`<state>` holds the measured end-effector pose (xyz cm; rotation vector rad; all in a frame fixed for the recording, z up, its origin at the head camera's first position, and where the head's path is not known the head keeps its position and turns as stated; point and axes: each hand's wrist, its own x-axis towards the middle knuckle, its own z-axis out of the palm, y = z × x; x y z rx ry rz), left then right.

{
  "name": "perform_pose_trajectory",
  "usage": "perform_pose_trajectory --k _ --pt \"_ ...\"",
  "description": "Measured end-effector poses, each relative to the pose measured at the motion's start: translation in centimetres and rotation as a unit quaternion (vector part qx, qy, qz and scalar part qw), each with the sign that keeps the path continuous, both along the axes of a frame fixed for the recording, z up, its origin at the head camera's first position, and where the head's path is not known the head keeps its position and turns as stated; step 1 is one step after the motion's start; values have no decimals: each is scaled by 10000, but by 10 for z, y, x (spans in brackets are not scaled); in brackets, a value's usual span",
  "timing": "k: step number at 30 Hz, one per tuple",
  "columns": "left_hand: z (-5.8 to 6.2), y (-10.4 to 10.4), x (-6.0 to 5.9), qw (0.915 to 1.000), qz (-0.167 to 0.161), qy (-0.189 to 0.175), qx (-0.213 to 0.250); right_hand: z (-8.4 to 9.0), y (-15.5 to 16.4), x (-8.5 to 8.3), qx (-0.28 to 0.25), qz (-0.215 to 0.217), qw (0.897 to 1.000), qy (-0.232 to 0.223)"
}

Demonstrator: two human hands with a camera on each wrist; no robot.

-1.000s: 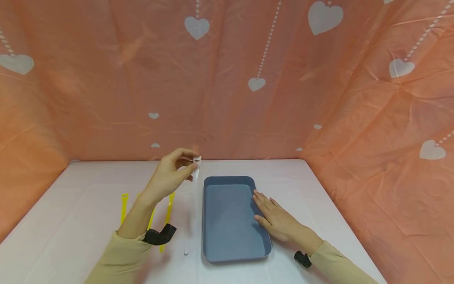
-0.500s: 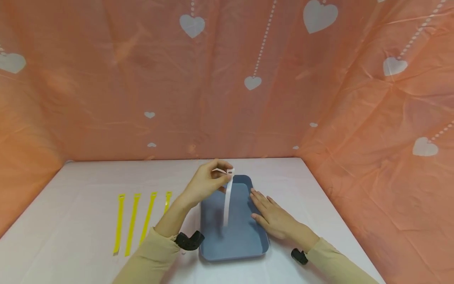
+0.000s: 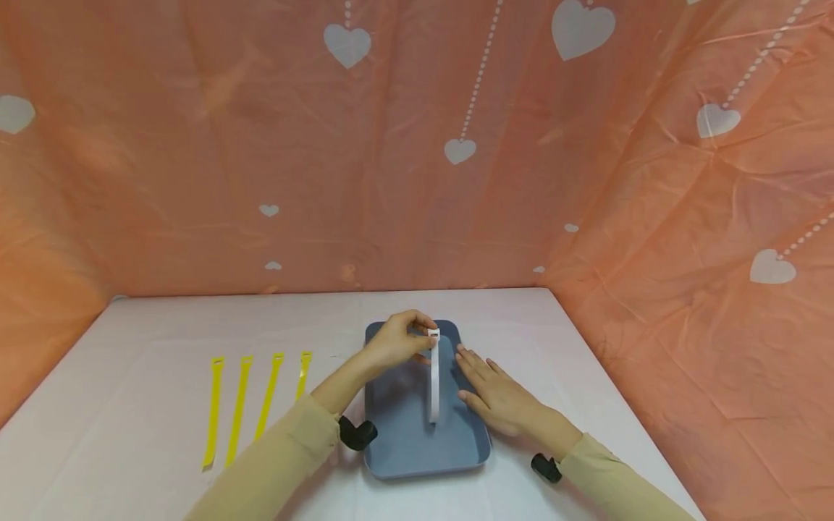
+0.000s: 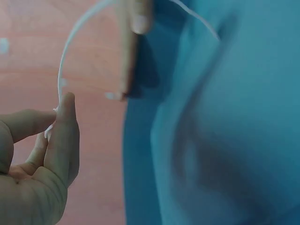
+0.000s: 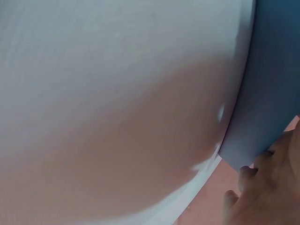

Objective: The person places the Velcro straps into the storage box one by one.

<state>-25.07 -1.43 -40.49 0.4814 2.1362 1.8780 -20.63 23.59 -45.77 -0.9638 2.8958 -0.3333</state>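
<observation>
Four yellow straps, one white strap, one tray.

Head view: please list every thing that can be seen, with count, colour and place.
white strap: one, white, hanging from the left hand above the tray, lower end at the tray floor
tray: one, grey-blue, on the table in front of the person
yellow straps: four, yellow, lying side by side on the table, left of the tray
table: one, white, under everything
curtain: one, orange with white hearts, behind and to both sides of the table
wrist cameras: two, black, one on each wrist
left hand: one, fingers pinch the top end of the white strap
right hand: one, flat with straight fingers on the tray's right rim
</observation>
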Motion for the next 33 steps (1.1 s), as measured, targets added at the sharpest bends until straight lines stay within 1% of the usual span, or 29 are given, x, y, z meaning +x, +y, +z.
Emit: perform_pose_trajectory --k 4,8,12,15,17,21,24,27,30,33 --pt "-9 4 -12 9998 102 -113 -93 0 0 0 -25 18 10000 19" --pt "-16 7 -21 9993 123 -284 -223 0 0 -1 1 25 10000 41" --pt "-22 9 -28 9985 63 -461 -297 -1 0 -1 -15 36 10000 32" --pt "-26 11 -33 9979 -11 -468 -455 -1 0 -1 -32 38 10000 4" --pt "-28 12 -37 9970 -34 -401 -656 -1 0 -1 -15 19 10000 -3" --pt "-31 16 -46 9939 -65 -142 -1091 -1 1 -1 76 -13 10000 36" --pt "-32 19 -52 9916 -29 10 -1293 0 1 -2 83 9 9999 61" --pt "-33 20 -55 9887 45 147 -1491 1 1 -2 9 40 10000 42" --pt "-36 20 -55 9830 43 383 -1794 0 1 -2 -58 76 10000 19" --pt "-38 21 -54 9749 -44 652 -2126 -2 1 -2 -21 88 10000 28"
